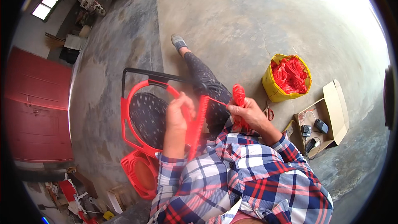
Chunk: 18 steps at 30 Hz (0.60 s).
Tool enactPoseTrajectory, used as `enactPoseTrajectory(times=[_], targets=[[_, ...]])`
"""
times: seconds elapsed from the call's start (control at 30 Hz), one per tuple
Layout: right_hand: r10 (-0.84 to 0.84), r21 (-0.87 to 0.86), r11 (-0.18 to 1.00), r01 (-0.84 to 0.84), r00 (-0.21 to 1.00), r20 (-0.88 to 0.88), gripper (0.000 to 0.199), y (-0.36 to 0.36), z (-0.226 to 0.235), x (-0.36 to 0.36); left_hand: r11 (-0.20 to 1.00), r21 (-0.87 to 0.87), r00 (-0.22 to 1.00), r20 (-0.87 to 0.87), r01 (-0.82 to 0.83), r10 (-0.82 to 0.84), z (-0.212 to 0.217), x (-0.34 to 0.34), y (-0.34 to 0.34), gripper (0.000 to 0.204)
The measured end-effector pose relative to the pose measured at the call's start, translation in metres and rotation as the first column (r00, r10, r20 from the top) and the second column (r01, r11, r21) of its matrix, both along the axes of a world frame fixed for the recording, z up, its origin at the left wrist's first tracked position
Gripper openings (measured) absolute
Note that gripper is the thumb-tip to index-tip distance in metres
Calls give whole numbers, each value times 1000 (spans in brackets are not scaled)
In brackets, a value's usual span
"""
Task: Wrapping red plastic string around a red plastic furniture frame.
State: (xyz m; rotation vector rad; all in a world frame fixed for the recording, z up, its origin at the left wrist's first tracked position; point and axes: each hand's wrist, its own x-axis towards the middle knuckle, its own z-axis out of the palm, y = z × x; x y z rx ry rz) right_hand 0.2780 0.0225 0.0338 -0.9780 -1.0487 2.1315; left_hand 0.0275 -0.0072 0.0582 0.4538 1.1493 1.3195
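Note:
Across my lap lies a red plastic frame (133,129) with a black bar (145,72) along its far side. A rounded opening in it shows my dark, patterned trouser leg. Red cord is wound closely along the frame's right-hand edge (200,123). My left hand (179,114), slightly blurred, is closed at the red panel beside that wound edge; its fingertips are partly hidden. Further right, my right hand (248,114) grips a bundle of red cord (238,94). One strand runs taut from this hand to the top of the wound edge.
Right of my legs, a yellow bag (273,89) holds red cord hanks. Nearer are scissors (269,113) and an open cardboard box (336,108) with small black devices. Another red frame (139,174) lies at my left. A red door (37,108) stands far left.

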Motion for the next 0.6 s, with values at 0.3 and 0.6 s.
enactPoseTrajectory(times=[0.3, 0.6], targets=[[168, -15, 986, -169, 984, -55, 27, -19, 33, -8, 993, 73, 972, 223, -88, 70, -10, -39, -20, 40], [168, 65, 983, -169, 985, 34, 27, -17, 26, -13, 988, 44, 955, 267, -147, 130, -13, -44, -25, 42]])
